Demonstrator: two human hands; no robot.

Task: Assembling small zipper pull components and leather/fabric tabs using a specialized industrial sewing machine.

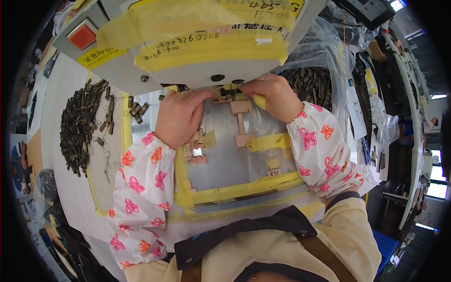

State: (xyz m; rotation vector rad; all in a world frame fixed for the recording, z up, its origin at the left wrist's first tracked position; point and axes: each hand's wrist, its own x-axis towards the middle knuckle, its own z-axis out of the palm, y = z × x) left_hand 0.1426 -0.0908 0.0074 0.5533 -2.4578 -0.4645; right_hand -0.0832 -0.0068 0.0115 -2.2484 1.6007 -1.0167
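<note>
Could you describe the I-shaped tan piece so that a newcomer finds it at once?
In front of the pale machine with a red button lies a metal plate edged with yellow tape. On it, between the left hand and the right sleeve, lies the tan piece. Its two wide ends, joined by a narrow bar, distinguish it from the clustered blocks at its left.

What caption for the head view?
Left hand and right hand at a yellow-taped machine, dark pieces piled either side.

Bright windows [438,174] beyond a long pale table [419,145]
</note>
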